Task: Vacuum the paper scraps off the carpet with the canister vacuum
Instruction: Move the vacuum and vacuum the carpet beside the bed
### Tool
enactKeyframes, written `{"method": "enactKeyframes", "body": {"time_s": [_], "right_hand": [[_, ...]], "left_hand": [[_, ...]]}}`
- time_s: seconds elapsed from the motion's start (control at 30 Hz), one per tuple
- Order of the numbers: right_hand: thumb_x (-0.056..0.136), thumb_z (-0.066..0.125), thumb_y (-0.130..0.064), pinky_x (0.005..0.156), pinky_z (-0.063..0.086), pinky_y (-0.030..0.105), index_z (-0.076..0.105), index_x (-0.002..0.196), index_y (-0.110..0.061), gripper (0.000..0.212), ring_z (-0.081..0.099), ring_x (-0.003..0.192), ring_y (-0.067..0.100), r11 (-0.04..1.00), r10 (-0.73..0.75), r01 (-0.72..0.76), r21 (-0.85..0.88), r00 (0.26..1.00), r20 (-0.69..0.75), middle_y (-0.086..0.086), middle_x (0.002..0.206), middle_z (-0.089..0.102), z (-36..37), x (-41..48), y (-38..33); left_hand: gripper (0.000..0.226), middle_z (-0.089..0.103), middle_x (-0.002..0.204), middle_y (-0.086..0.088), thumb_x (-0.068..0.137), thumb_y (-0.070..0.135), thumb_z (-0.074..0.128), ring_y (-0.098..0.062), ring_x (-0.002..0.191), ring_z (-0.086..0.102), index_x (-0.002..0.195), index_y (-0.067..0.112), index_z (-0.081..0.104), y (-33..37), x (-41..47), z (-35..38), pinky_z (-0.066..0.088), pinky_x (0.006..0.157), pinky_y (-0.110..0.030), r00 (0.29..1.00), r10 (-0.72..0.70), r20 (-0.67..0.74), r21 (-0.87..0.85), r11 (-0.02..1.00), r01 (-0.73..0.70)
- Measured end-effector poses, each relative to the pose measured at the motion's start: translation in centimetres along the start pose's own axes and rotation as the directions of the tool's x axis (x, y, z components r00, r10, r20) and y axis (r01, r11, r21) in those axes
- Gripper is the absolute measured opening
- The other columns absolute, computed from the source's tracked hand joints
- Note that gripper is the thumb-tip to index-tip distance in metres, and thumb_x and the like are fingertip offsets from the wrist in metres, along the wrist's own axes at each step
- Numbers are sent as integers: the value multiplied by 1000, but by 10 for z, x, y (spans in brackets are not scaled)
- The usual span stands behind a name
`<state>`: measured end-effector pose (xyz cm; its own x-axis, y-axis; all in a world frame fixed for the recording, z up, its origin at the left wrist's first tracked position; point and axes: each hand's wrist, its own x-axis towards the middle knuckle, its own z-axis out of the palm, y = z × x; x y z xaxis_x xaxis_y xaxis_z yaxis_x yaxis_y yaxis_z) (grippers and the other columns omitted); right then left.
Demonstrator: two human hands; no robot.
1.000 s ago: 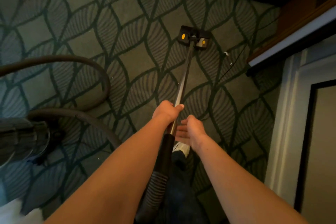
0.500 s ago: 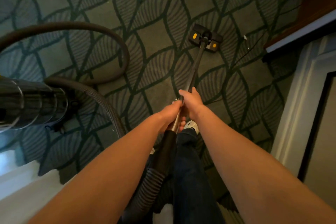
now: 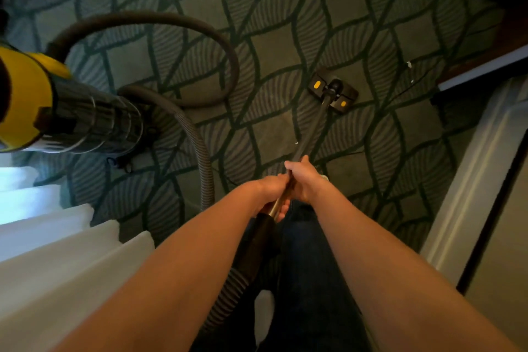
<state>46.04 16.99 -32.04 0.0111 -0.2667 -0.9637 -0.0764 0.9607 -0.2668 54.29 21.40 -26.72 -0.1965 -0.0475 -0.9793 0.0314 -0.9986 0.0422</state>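
Head view: both hands grip the vacuum wand [image 3: 311,128] near the centre of the frame. The left hand [image 3: 271,188] is curled round the shiny metal tube just above the black hose cuff [image 3: 258,237]. The right hand [image 3: 304,177] is wrapped round the tube directly above it, and the two hands touch. The wand slants up and to the right from the hands to the floor head [image 3: 333,90], a dark flat nozzle with two yellow marks. It lies on the patterned green carpet [image 3: 285,46] right of centre.

A white paper scrap [image 3: 409,64] lies on the carpet in the upper right, well apart from the floor head, with a smaller speck [image 3: 412,80] just below it. Another tiny white bit [image 3: 296,143] sits just beside the wand, left of it.

The canister vacuum [image 3: 71,114], yellow and dark with a clear drum, fills the left edge. Its ribbed hose [image 3: 204,151] leaves the canister, loops wide across the upper left of the carpet and runs down to the cuff under the left forearm.

White bedding [image 3: 57,266] covers the lower left corner. A dark trouser leg [image 3: 308,266] shows between the forearms. Pale door trim [image 3: 471,180] runs down the right side.
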Motion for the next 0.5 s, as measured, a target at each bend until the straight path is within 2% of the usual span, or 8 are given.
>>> {"method": "enactKeyframes", "body": {"time_s": [0.07,0.17,0.3,0.5], "right_hand": [[103,42,-8,70,52,44,1,156,-36,73,59,89,26,1000,26,-26,13,999,24,19,144,41,2,-12,14],[103,40,-9,84,51,47,-6,155,-39,76,58,100,29,997,79,-79,-1,995,55,20,148,37,11,-29,34],[103,38,-9,76,51,47,-15,154,-39,79,58,86,26,992,127,-125,-31,989,78,19,132,47,25,-50,59],[103,38,-11,84,50,48,-14,155,-37,78,55,111,34,985,171,-166,-53,980,99,19,147,39,39,-80,91]], "left_hand": [[61,49,49,-1,98,61,26,-10,38,48,73,12,52,-17,-7,-3,46,42,-21,1000,-30,-4,5,1000,30],[61,50,51,-1,98,61,27,-10,42,48,74,11,54,-41,-17,-11,46,45,-22,997,-69,-16,9,998,69],[61,50,52,-2,98,60,27,-11,44,48,74,10,54,-69,-36,-19,46,44,-21,995,-98,-17,21,995,98],[62,49,54,-2,97,61,28,-11,44,49,71,10,53,-102,-60,-29,46,45,-23,990,-132,-41,72,988,135]]}}
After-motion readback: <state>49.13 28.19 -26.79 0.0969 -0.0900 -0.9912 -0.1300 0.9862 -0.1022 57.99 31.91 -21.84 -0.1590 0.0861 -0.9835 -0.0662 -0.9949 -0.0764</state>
